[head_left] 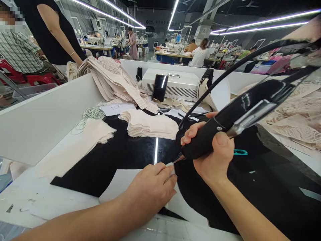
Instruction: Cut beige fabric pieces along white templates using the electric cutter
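Note:
My right hand (217,155) grips a black corded hand tool (200,142) with a metal lever along its side. Its thin metal tip (180,158) points down to the left. Close to that tip, the curled fingers of my left hand (156,184) pinch a small grey-white piece (171,165), mostly hidden by them. Beneath this hand lies a white curved sheet (125,180) on the glossy black surface (135,155). Whether the tip touches the piece, I cannot tell.
Beyond my hands sits a stack of beige cut fabric pieces (150,125); more beige pieces (82,140) lie left. Behind are a vented white box (175,83), a phone (160,87) and a fabric heap (110,77). The tool's black cable (213,87) arcs up right. People stand beyond the low wall (50,113).

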A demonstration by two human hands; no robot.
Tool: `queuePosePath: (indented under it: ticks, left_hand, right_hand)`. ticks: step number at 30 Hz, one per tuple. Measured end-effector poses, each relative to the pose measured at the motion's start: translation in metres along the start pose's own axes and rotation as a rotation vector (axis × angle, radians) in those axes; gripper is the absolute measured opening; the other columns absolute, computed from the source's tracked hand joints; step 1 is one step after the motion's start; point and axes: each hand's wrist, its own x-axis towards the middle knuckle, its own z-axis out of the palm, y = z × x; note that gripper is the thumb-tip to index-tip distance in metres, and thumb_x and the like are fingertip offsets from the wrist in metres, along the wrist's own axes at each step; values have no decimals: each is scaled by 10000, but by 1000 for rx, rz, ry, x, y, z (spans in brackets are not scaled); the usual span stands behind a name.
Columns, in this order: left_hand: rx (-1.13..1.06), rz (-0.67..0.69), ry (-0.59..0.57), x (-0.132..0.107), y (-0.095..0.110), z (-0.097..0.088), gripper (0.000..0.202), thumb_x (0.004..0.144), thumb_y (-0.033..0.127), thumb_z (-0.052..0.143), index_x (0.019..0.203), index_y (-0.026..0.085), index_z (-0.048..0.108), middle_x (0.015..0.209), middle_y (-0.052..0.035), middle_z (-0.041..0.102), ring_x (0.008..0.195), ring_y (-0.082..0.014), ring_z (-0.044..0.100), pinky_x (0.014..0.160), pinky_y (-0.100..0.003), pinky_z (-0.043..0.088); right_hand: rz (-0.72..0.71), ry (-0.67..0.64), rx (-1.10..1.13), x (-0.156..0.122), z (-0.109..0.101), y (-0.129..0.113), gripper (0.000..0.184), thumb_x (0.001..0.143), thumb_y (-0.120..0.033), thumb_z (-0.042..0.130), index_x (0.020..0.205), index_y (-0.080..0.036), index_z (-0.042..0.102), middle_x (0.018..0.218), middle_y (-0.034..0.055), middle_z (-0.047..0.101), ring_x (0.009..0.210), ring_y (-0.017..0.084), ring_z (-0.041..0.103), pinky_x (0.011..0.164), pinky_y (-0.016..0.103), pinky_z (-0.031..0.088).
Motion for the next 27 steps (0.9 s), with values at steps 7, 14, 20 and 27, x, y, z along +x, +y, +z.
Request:
queuePosePath:
  ticks: [7,14,20,27]
  left_hand:
    - [-21,-37,17,-1,2,3,216,1216,234,605,1233,129,792,1323,-116,836,1115,-213,750,899,-337,583]
    - [-16,-50,21,-1,3,2,232,1223,265,602,1245,134,793,1338,-92,846,1107,-205,755,903,-337,601]
    - [-33,-61,-40,-2,4,4,237,1232,296,610,1286,136,776,1382,-114,831,1145,-216,756,906,-348,595]
    - [-60,-64,-57,-2,3,4,219,1221,305,643,1283,134,766,1395,-125,818,1132,-225,752,880,-350,585]
  right_hand:
    - [1,36,0,1,1,-5,483,882,-575,955,1177,-297,693,749,-52,695,565,186,633,529,295,583]
    - [11,-6,-8,-3,0,1,479,893,-607,963,1081,-283,664,757,-50,690,581,172,644,538,278,607]
    - [3,-9,-49,-3,0,0,444,927,-579,939,1118,-296,656,756,-55,661,578,177,650,531,280,598]
    - [10,7,-56,-4,4,1,482,895,-623,932,1118,-300,651,749,-57,657,567,190,644,493,291,579]
